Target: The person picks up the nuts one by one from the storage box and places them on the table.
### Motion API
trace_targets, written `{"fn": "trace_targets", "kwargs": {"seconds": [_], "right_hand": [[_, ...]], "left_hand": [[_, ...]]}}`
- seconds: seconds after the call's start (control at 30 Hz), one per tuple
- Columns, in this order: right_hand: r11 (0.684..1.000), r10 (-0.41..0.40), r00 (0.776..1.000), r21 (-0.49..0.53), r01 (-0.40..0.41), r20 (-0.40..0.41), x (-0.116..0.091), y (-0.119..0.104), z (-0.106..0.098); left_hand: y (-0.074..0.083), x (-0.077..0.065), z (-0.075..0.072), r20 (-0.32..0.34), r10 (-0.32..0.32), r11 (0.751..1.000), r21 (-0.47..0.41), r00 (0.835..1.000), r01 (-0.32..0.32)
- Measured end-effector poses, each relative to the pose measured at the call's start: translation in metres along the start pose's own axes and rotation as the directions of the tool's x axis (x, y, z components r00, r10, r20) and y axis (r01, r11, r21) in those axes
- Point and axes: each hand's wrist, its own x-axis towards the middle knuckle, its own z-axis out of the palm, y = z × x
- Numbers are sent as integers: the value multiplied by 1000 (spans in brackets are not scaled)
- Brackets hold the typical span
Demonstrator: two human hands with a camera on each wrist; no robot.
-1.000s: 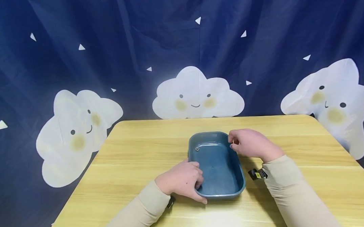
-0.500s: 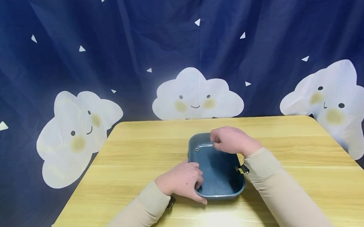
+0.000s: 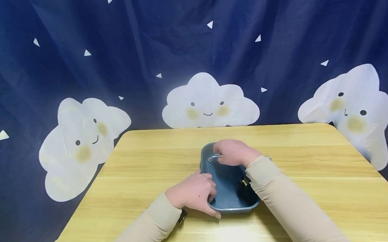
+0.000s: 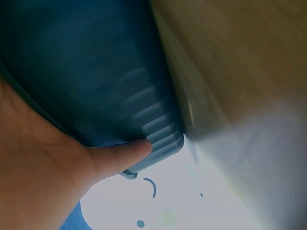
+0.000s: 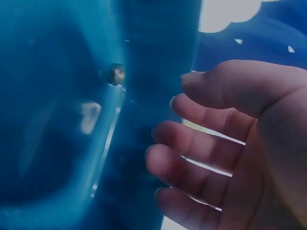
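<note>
A dark blue plastic tray [image 3: 227,182] lies on the table. My left hand [image 3: 194,193] grips its near left edge, fingers over the rim inside and thumb against the ribbed outer wall, as the left wrist view shows. In the tray's far left corner sits a small metal nut [image 3: 210,159], blurred in the right wrist view. Over the far end of the tray is my right hand [image 3: 234,152], to the right of that nut. The right wrist view shows its fingers [image 5: 180,165] loosely bent and apart from the thumb, with nothing between them.
Another small metal piece [image 3: 269,158], much like a nut, lies on the wooden table [image 3: 150,155] just beyond my right sleeve [image 3: 268,175]. A dark blue curtain [image 3: 190,38] printed with white clouds hangs behind the table.
My right hand has moved left from the tray's right rim to over its far end, towards the nut. The metal piece on the table has come into sight. My left hand stays put.
</note>
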Motion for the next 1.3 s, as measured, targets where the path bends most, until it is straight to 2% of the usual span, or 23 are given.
{"fn": "trace_targets", "kwargs": {"seconds": [0.23, 0.67, 1.0, 1.3], "right_hand": [[1000, 5, 999, -23, -4, 44, 9, -4, 16], [996, 28, 996, -83, -22, 81, 13, -7, 34], [996, 44, 996, -81, -38, 72, 14, -4, 35], [997, 19, 996, -78, -13, 83, 13, 0, 37]], "left_hand": [[0, 0, 1, -13, 22, 1000, 17, 1000, -22], [0, 1, 2, -15, 22, 1000, 19, 1000, -22], [0, 2, 2, -16, 23, 1000, 19, 1000, -22], [0, 1, 2, -21, 27, 999, 35, 999, -27]]}}
